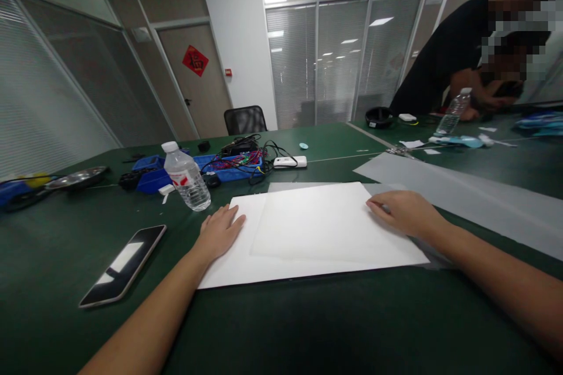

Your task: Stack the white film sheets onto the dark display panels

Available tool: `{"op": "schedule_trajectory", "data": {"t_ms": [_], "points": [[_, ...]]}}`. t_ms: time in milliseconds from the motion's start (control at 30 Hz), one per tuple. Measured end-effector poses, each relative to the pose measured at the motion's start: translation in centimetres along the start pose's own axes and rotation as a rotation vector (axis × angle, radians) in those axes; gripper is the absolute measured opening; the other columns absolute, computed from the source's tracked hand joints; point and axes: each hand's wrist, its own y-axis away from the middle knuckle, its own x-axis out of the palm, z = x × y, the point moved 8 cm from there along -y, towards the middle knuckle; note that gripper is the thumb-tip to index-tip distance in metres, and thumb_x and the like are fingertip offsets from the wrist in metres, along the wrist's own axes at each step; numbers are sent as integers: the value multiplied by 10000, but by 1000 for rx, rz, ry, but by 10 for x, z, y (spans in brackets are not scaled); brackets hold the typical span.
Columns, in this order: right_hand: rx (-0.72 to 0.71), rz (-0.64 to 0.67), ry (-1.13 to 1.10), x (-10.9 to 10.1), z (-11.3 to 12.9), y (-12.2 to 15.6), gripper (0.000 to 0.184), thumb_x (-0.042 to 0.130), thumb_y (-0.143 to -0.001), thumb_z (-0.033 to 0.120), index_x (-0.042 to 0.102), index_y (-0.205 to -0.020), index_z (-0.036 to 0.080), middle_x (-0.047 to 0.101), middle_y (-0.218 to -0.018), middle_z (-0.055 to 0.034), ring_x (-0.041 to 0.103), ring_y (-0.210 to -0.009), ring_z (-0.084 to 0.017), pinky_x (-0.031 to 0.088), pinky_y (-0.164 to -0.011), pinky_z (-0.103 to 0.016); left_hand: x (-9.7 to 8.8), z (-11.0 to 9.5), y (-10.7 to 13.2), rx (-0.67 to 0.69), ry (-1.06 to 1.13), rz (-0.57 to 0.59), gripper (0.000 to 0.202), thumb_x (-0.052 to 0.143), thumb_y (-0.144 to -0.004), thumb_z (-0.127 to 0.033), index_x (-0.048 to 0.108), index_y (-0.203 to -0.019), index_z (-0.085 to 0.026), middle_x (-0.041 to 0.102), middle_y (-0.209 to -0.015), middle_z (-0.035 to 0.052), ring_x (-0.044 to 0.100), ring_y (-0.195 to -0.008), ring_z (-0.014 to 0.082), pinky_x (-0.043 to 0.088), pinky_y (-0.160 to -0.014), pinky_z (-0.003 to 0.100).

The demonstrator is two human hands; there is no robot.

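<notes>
A large white sheet of paper (224,266) lies flat on the green table in front of me. On top of it rests a thinner, slightly off-white sheet (312,222), whose left edge shows faintly. My left hand (220,228) lies with fingers spread on the left edge of the large sheet. At the right side, my right hand (398,210) has thumb and fingers pinched together at the paper's edge. Which of the layers the pinch holds is hard to tell. A translucent sheet (479,199) stretches across the table beyond my right hand.
Left of the paper stand a water bottle (187,179) and a phone (125,266). Behind are blue trays (233,171) with tangled wires and a white power strip (290,162). Another bottle (455,111) stands at the back right, near a person in black (444,58) leaning over the table.
</notes>
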Motion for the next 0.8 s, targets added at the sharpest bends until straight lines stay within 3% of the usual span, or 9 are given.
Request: {"op": "schedule_trajectory", "data": {"t_ms": [133,267,400,500,633,733,800], "points": [[-188,30,-155,0,30,4,394,462,-1051,460,790,-1116,251,771,-1124,-62,717,-984,-256,577,-880,-456,0,1,0,1,0,-19,719,251,-1045,-601,498,-1572,-179,418,-1676,162,336,-1581,307,239,-1266,514],[-307,81,-304,4,57,11,386,505,-1048,487,747,-1264,277,717,-1310,-50,674,-1192,-248,556,-1032,-483,-1,-1,1,6,-15,-17,723,331,-1024,-609,488,-1573,-166,409,-1678,171,352,-1572,321,261,-1258,521],[-328,118,-326,14,54,12,509,512,-1041,513,574,-1507,317,598,-1500,-35,603,-1330,-257,527,-1100,-513,-3,0,1,-4,-24,-38,678,448,-986,-523,490,-1570,-181,424,-1670,156,368,-1564,327,273,-1255,542],[-222,19,-274,17,18,3,547,496,-1030,530,562,-1519,294,588,-1508,-57,587,-1349,-281,501,-1129,-536,0,2,0,-20,-6,-28,679,473,-960,-429,448,-1603,-212,395,-1689,125,347,-1574,322,254,-1264,557],[119,-86,-73,24,-73,-4,645,449,-1009,555,507,-1557,220,533,-1555,-112,504,-1430,-311,404,-1213,-530,1,4,-1,-21,-4,-15,722,473,-906,-301,419,-1623,-234,364,-1706,90,320,-1589,289,230,-1277,535],[377,-3,55,40,-140,3,802,484,-956,625,453,-1577,118,440,-1607,-205,407,-1488,-384,374,-1205,-575,2,4,0,-17,-29,8,706,419,-919,-266,422,-1624,-243,352,-1714,76,313,-1593,263,239,-1277,509],[514,110,60,54,-172,12,850,430,-956,703,503,-1529,80,459,-1566,-265,442,-1443,-438,413,-1144,-607,1,4,0,-21,-38,16,679,385,-941,-270,435,-1618,-249,354,-1715,73,316,-1592,254,241,-1277,497]]}}
